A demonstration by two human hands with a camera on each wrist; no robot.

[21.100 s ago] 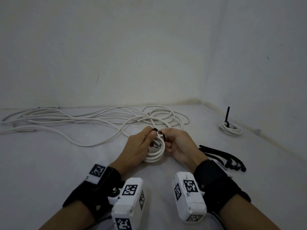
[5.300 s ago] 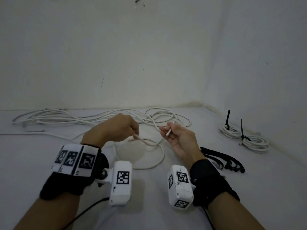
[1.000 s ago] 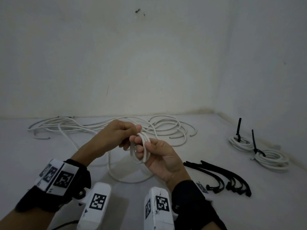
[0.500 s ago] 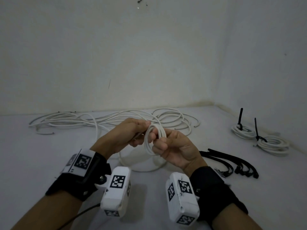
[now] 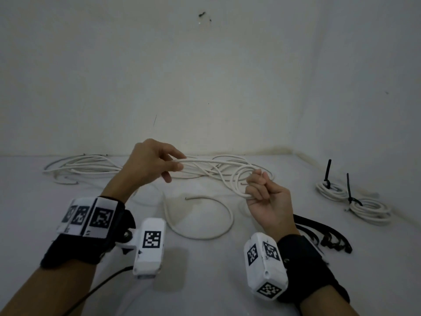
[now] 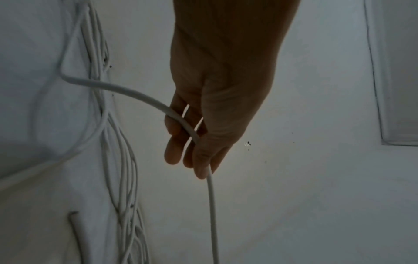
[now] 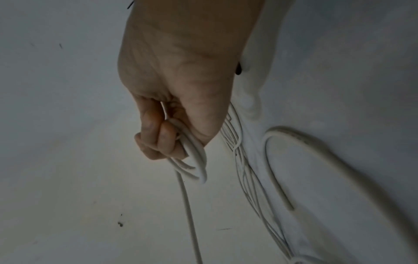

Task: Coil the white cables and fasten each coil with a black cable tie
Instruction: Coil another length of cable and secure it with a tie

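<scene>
My right hand (image 5: pixel 258 185) is raised, palm toward me, with its fingers curled round a small coil of white cable (image 5: pixel 238 182). The right wrist view shows the loops (image 7: pixel 195 160) bunched under those fingers (image 7: pixel 166 137). A span of the same cable (image 5: pixel 205 161) runs left to my left hand (image 5: pixel 174 166), which pinches it between thumb and fingers. In the left wrist view the cable (image 6: pixel 144 97) crosses the left fingers (image 6: pixel 174 142) and leaves past the thumb tip. Its slack lies in a loop on the floor (image 5: pixel 218 234). Several black cable ties (image 5: pixel 323 236) lie to the right of my right wrist.
A tangle of loose white cables (image 5: pixel 91 165) lies along the back wall. Two tied coils (image 5: pixel 330 190) (image 5: pixel 369 210), each with a black tie sticking up, rest by the right wall. Walls close the space at the back and on the right.
Half a second ago both hands met at the coil. My left hand has since moved left and up, sliding along the cable, while my right hand keeps the coil and has shifted right.
</scene>
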